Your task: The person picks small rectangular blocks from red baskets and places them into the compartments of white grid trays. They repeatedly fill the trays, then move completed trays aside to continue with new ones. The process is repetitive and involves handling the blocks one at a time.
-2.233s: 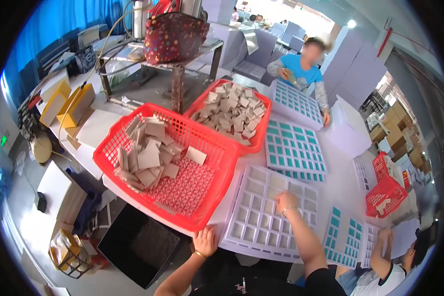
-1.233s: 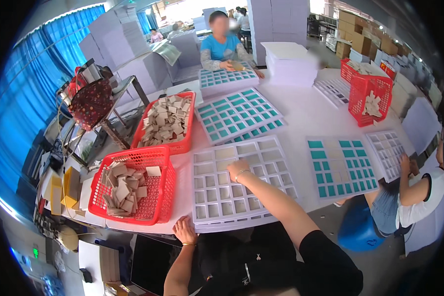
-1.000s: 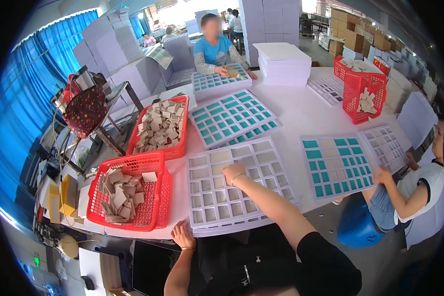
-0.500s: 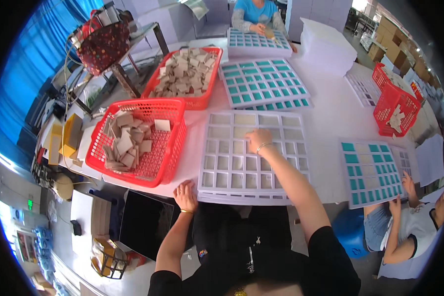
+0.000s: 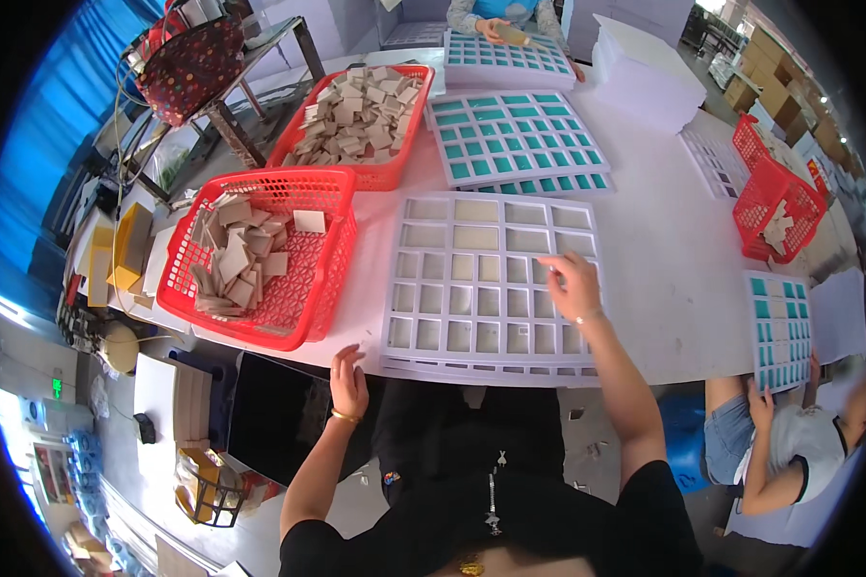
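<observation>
Resting right hand [image 5: 573,287] open on white tray [image 5: 491,279] | left hand [image 5: 348,382] at table edge [image 5: 289,348]

left grip [image 5: 348,383] fingers loosely curled, right grip [image 5: 573,287] outstretched, fingers spread

Far to your left there are yellow cardboard boxes [image 5: 125,252] stacked beside the table, plus brown cartons [image 5: 755,72] piled way off at your upper right.
</observation>
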Demonstrator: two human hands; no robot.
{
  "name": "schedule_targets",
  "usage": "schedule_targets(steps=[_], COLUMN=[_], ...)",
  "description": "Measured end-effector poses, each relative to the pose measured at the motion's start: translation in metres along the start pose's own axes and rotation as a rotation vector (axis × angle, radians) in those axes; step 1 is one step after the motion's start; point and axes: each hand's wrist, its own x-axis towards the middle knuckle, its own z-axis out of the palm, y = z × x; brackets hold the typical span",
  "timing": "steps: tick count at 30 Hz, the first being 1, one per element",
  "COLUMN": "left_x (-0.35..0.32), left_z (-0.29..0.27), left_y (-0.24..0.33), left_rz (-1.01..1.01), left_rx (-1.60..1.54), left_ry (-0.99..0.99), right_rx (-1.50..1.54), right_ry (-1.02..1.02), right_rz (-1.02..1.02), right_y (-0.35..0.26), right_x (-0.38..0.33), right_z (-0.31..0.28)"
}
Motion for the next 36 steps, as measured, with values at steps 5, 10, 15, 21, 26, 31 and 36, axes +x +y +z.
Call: schedule_targets(steps=[5,10,15,21,26,31,36], left_x=[0.067,0.219,0.384,0.483,0.517,0.520,0.519], left_z=[-0.084,-0.099,-0.034,0.075,0.128,0.157,0.150], left_y=[0.079,0.074,-0.036,-0.163,-0.175,-0.195,-0.206], left_rz=[0.536,0.706,0.091,-0.336,-0.549,-0.481,-0.394], left_rx=[-0.013,0.191,0.128,0.776,0.854,0.918,0.958], left_ry=[-0.090,0.039,0.022,-0.474,-0.731,-0.746,-0.854], right_rx=[0.049,0.136,0.220,0.192,0.126,0.118,0.147], right_ry=[-0.043,-0.080,-0.065,-0.020,0.037,0.031,0.043], right_rz=[0.102,0.233,0.293,0.455,0.629,0.682,0.653], right_y=[-0.002,-0.001,-0.012,0.004,0.016,0.022,0.017], right_x=[-0.041,-0.055,-0.043,-0.047,-0.062,-0.066,-0.061], right_z=[-0.041,-0.046,-0.052,-0.076,-0.097,-0.096,-0.090])
